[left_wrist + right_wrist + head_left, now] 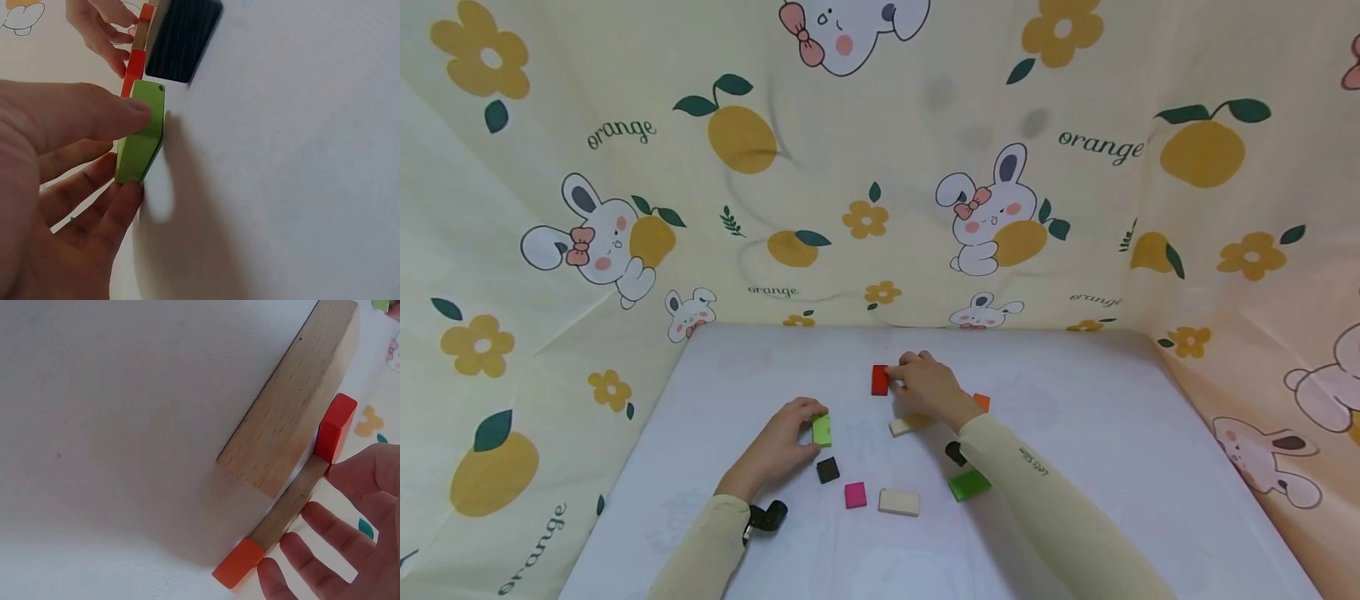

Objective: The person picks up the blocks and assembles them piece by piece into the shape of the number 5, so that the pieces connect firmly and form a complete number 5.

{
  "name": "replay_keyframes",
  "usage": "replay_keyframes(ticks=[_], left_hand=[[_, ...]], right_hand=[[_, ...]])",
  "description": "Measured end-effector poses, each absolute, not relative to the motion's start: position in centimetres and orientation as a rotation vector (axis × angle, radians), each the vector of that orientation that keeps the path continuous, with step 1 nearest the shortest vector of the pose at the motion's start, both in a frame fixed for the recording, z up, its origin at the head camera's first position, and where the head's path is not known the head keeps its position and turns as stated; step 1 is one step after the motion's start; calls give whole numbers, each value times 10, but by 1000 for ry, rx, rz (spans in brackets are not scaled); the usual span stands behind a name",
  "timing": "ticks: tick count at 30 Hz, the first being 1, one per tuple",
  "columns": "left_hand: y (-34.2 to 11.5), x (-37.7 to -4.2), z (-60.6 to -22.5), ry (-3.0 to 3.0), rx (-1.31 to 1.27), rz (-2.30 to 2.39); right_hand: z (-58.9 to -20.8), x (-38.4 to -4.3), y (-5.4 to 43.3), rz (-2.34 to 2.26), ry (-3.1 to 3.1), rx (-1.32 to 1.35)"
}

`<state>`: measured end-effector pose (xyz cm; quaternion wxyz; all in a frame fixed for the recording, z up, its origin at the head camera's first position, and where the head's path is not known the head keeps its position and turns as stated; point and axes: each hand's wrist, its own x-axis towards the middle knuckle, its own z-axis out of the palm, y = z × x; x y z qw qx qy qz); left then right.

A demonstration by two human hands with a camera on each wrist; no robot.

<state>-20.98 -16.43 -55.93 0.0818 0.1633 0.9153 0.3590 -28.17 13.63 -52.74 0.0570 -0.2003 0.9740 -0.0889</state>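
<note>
My left hand point(777, 440) grips a light green block point(822, 432) on the left of the white table. In the left wrist view, the thumb lies across this block point(142, 140) and fingertips touch its far end. Farther back, my right hand point(931, 390) touches a red block point(879, 381). The right wrist view has the red block point(336, 428), a narrow wooden block point(290, 503) and an orange block point(239, 564) in a row, fingertips resting along its far side. My right hand hides the row's middle in the head view.
A pale wooden block point(904, 427) lies just in front of the row. Nearer me are a black block point(828, 470), a pink block point(855, 495), another pale wooden block point(898, 502) and a darker green block point(969, 485) beside my right sleeve. A patterned cloth point(880, 167) rises behind the table.
</note>
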Motion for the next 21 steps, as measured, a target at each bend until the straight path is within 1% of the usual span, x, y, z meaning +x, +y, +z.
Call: replay_keyframes(ticks=[21], left_hand=[[-158,-214,-555,2702,477,1054]], right_hand=[[-527,-282,137,-234,2951,-624]])
